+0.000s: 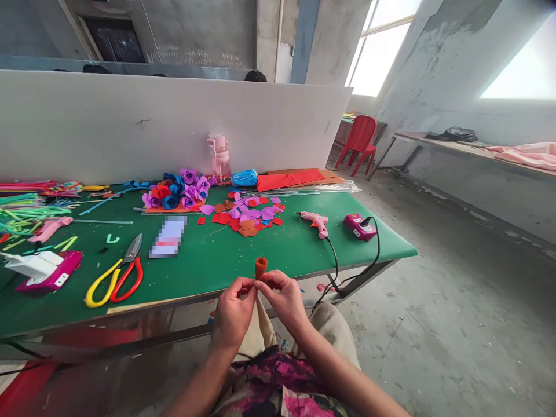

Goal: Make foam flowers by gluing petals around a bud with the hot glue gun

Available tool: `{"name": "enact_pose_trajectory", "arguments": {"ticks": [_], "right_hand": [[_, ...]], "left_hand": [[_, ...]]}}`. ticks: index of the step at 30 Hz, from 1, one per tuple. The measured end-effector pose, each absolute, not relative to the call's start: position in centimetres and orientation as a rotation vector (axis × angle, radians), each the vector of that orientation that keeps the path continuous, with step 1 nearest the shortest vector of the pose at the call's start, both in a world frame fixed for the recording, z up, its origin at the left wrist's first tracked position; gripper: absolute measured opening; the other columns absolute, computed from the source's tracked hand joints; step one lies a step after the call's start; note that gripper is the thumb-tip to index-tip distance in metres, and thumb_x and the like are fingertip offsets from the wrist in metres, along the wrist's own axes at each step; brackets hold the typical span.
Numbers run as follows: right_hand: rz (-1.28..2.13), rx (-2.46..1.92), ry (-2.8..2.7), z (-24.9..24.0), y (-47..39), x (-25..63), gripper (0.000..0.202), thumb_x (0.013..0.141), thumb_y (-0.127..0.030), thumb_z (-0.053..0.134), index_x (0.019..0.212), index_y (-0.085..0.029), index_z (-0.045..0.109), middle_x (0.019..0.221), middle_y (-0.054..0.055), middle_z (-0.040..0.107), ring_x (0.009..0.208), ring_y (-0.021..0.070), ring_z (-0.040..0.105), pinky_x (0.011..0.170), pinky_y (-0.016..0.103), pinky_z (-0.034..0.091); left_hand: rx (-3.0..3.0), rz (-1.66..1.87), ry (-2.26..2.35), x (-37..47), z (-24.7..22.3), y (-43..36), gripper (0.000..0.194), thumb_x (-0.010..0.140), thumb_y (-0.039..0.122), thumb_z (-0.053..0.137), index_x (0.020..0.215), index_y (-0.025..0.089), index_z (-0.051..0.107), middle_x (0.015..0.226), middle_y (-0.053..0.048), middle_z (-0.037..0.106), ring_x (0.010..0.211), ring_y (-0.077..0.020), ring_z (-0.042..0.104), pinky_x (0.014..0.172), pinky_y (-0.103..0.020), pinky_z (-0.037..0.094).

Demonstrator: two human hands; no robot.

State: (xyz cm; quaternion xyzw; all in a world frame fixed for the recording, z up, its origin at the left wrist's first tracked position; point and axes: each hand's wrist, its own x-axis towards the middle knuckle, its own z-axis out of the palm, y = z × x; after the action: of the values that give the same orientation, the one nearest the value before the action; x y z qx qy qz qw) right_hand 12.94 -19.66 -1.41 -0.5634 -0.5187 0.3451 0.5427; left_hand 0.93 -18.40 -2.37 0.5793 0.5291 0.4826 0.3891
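An orange-brown rolled petal, curled into a small cup, stands upright at the table's front edge. My left hand and my right hand pinch its lower end between thumbs and fingers, with the fingertips meeting. Beyond them lies a scattered pile of loose petals in purple, red and brown. A pink glue gun rests to the right of that pile. Finished-looking flowers in purple, blue and red are heaped at the back left.
Red-and-yellow-handled scissors and a blurred phone-shaped object lie left on the green table. A magenta power socket has a cord running over the front edge. A pink bottle stands by the white board.
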Motion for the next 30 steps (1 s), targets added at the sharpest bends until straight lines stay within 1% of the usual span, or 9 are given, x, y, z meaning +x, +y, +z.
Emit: {"name": "enact_pose_trajectory", "arguments": {"ticks": [4,10,13,19,24,27,30], "right_hand": [[0.862,-1.276,-1.147,-2.0,-19.7,12.7,0.019,0.075,-0.037,0.069,0.075,-0.018,0.073,0.076,0.005,0.067,0.068,0.016,0.059,0.063,0.027,0.046],[0.856,-1.249,-1.099,-2.1,-19.9,12.7,0.015,0.075,-0.034,0.07,0.075,-0.019,0.072,0.077,0.005,0.068,0.071,0.0165,0.06,0.066,0.027,0.047],[0.908,-1.232,-1.066,-2.4,-19.9,12.7,0.014,0.073,-0.033,0.071,0.074,-0.019,0.071,0.076,0.004,0.067,0.07,0.0164,0.06,0.064,0.027,0.046],[0.774,-1.307,-1.11,-2.6,-19.7,13.1,0.014,0.075,-0.031,0.068,0.068,-0.018,0.069,0.067,0.001,0.064,0.061,0.0131,0.055,0.058,0.024,0.043],[0.758,-1.322,-1.101,-2.7,-19.7,13.2,0.018,0.075,-0.034,0.067,0.066,-0.018,0.068,0.065,0.002,0.063,0.061,0.0135,0.055,0.059,0.024,0.043],[0.872,-1.308,-1.107,-2.6,-19.5,13.5,0.019,0.072,-0.037,0.071,0.076,-0.018,0.071,0.068,0.002,0.065,0.062,0.0138,0.055,0.06,0.025,0.045],[1.087,-1.257,-1.1,-2.1,-19.2,14.0,0.035,0.067,-0.039,0.075,0.093,-0.017,0.072,0.07,0.001,0.066,0.061,0.013,0.055,0.059,0.025,0.045]], "left_hand": [[1.551,1.238,1.41,1.1,-2.3,-18.4,0.01,0.075,0.03,0.066,0.07,0.021,0.066,0.068,0.0,0.068,0.064,-0.0151,0.062,0.066,-0.024,0.045],[1.459,1.154,1.297,1.3,-2.5,-18.3,0.015,0.076,0.034,0.065,0.071,0.021,0.066,0.067,0.0,0.069,0.062,-0.0144,0.061,0.062,-0.023,0.046],[1.445,1.157,1.301,1.3,-2.6,-18.4,0.014,0.075,0.034,0.066,0.071,0.02,0.067,0.067,0.0,0.069,0.063,-0.0143,0.061,0.063,-0.023,0.046],[1.412,1.13,1.249,1.5,-3.2,-18.6,0.02,0.076,0.038,0.065,0.075,0.019,0.069,0.071,-0.002,0.069,0.065,-0.0141,0.06,0.065,-0.023,0.047],[1.366,1.131,1.217,1.6,-3.2,-18.7,0.022,0.076,0.039,0.066,0.077,0.017,0.069,0.07,-0.002,0.068,0.066,-0.0143,0.059,0.065,-0.023,0.046],[1.271,1.133,1.161,1.5,-2.6,-18.6,0.025,0.074,0.041,0.068,0.075,0.016,0.068,0.067,-0.002,0.066,0.065,-0.0142,0.058,0.063,-0.023,0.046],[1.195,1.116,1.128,1.3,-1.9,-18.5,0.027,0.071,0.043,0.07,0.071,0.016,0.067,0.063,-0.001,0.063,0.061,-0.0129,0.055,0.061,-0.022,0.044]]}}
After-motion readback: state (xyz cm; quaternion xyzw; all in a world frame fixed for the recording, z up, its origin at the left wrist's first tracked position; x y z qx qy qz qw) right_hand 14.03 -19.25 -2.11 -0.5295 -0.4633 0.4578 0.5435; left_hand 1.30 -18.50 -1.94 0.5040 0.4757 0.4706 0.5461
